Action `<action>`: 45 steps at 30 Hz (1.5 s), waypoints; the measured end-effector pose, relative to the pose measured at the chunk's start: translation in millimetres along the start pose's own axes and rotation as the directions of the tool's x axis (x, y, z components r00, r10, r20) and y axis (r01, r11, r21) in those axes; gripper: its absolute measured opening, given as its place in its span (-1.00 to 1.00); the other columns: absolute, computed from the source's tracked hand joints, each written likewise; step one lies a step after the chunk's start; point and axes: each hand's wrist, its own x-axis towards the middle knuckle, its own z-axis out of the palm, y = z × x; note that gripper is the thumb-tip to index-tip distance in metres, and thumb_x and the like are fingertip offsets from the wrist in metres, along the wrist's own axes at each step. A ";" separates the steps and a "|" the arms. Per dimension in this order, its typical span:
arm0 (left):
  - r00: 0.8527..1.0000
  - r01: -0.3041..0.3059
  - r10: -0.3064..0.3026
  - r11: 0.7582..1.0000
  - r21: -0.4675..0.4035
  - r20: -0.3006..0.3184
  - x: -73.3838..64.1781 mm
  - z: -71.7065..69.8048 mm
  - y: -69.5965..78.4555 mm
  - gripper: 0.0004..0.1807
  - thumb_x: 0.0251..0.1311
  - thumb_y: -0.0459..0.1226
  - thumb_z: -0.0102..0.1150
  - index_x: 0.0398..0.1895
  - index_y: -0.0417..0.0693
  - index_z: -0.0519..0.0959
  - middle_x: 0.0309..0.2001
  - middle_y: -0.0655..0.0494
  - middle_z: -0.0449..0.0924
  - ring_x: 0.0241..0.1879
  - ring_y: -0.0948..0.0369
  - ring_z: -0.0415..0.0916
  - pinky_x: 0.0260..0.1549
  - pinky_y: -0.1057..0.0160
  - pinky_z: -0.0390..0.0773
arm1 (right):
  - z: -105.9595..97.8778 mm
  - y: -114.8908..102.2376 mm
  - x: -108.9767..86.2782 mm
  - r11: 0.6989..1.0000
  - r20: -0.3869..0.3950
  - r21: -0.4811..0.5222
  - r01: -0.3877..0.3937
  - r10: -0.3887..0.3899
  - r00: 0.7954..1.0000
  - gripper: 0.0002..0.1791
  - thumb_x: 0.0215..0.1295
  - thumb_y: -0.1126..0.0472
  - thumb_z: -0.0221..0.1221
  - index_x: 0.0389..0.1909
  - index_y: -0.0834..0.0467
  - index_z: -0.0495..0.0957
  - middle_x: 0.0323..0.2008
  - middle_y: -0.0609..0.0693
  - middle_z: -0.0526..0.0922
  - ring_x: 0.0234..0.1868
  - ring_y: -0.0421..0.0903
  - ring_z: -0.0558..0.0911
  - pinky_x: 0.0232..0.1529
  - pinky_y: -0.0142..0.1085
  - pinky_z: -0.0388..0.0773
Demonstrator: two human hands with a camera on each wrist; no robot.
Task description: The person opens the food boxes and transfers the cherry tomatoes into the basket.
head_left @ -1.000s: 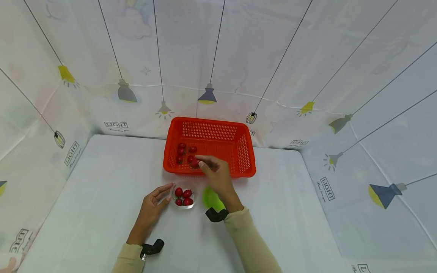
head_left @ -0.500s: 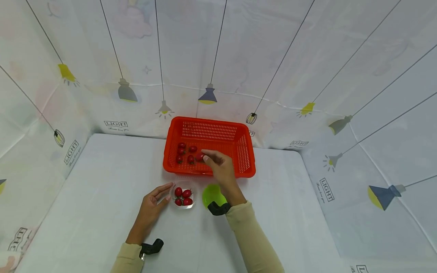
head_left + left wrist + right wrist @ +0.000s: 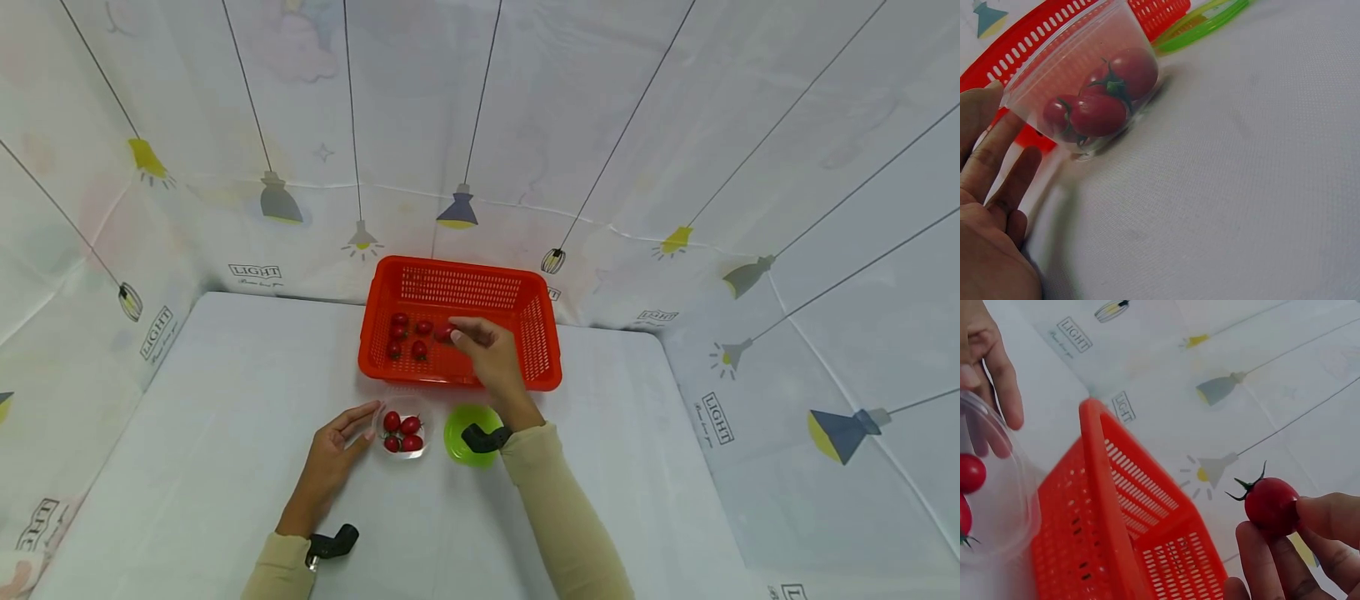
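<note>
My right hand (image 3: 495,354) pinches a cherry tomato (image 3: 1271,506) between thumb and fingertips over the red basket (image 3: 540,367); the fruit's green stem faces away from the fingers. My left hand (image 3: 335,446) is at the left side of a clear plastic container (image 3: 1129,28), its fingers fairly straight and right at the wall. Several cherry tomatoes (image 3: 1099,114) with green stems lie in that container. More cherry tomatoes (image 3: 419,350) lie in the left part of the basket. A lime-green round lid (image 3: 461,454) sits beside the container, partly hidden beneath the right wrist.
The white table (image 3: 645,467) carries the basket at its back edge, near a wall sheet (image 3: 622,125) printed with hanging lamps. Each wrist wears a black camera mount (image 3: 333,543). The basket's front rim stands between the container and the tomatoes inside the basket.
My right hand has moved right and slightly back with the tomato, away from the others in the basket. More of the green lid shows now. My left hand stays at the container.
</note>
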 end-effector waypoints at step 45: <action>1.000 -0.002 0.002 1.000 -0.016 0.005 3.1 -3.1 -3.0 -0.46 0.46 -0.15 0.33 0.47 0.16 0.51 0.49 0.19 0.53 0.55 0.42 0.28 0.42 0.55 0.21 | -8.6 -1.0 131.5 0.926 0.231 -0.309 -0.217 0.295 0.927 -0.71 0.51 0.36 0.24 0.17 0.27 0.71 0.21 0.18 0.70 0.12 0.07 0.71 0.46 0.13 0.48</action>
